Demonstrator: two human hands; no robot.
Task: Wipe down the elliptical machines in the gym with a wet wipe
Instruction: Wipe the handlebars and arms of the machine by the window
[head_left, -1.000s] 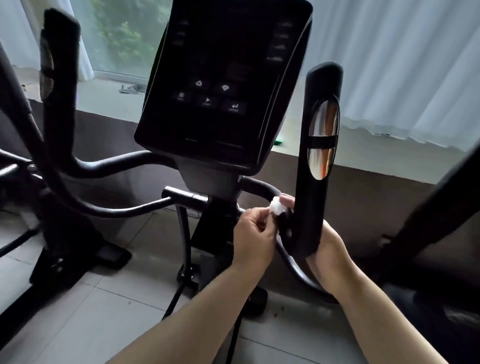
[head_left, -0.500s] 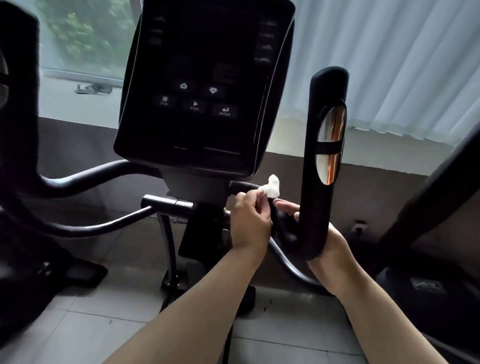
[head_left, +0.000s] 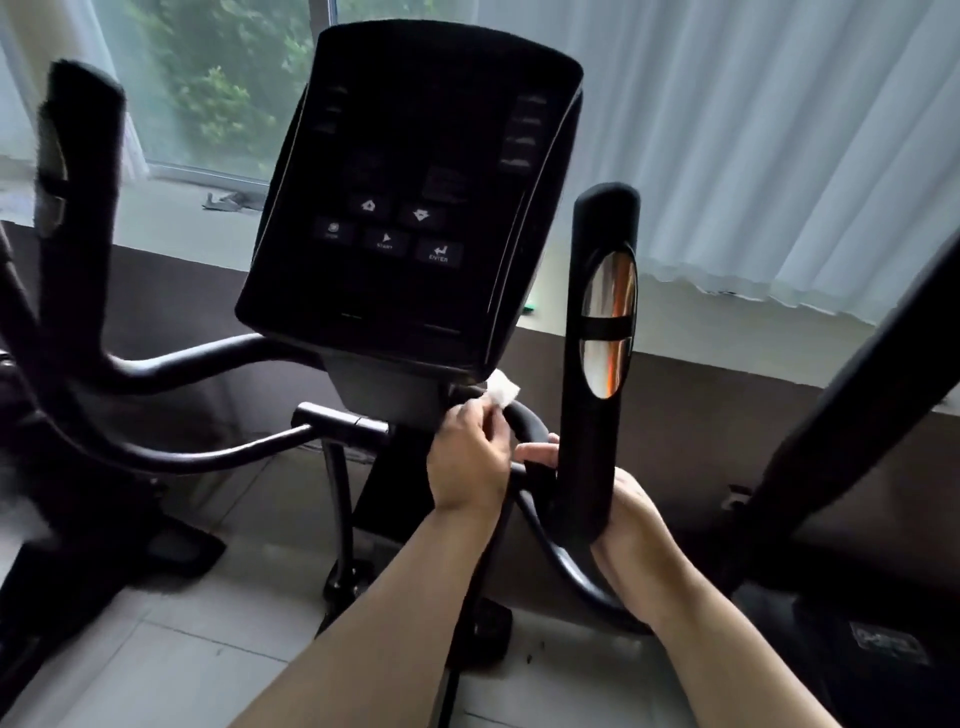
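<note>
Left hand (head_left: 470, 460) pinches the wipe (head_left: 503, 391) against the bar (head_left: 531, 422) just below the console (head_left: 410, 197); right hand (head_left: 631, 525) grips the handle (head_left: 589, 441) right of the console.

A small crumpled white wet wipe (head_left: 503, 395), pinched in the left grip (head_left: 470, 457), sits at the five o'clock corner of the black elliptical machine (head_left: 374, 395)'s dark console (head_left: 410, 208), just above its curved handlebar (head_left: 527, 423), with the chrome-plated upright handle (head_left: 587, 415) at the wipe's three o'clock.

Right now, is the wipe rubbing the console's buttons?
No, the left hand pinches the wipe at the curved bar beneath the console, below the buttons.
</note>
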